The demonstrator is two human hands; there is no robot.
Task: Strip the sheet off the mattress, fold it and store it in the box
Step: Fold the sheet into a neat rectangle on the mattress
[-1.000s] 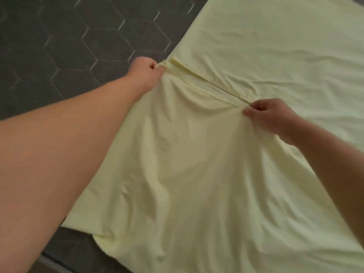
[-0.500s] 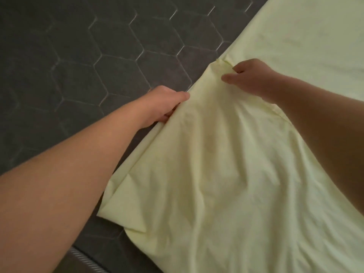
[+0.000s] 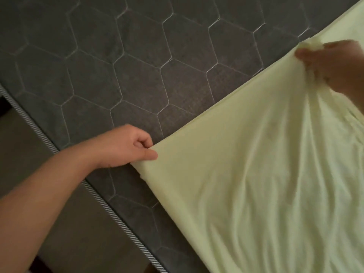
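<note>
a striped piping (image 3: 110, 205) runs along the near-left edge of the bed. the pale yellow sheet (image 3: 256, 174) — creased, its left edge drawn straight — covers the right side of the mattress (image 3: 118, 66). the left hand (image 3: 126, 146) pinches its near corner between thumb and curled fingers. the right hand (image 3: 332, 64), blurred, grips a bunched far corner. the mattress is dark grey, quilted in hexagons, bare on the left — beyond its edge lies a dim brownish area.

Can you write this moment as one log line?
left hand: pinches sheet corner | right hand: grips sheet edge | mattress: partly bare
</note>
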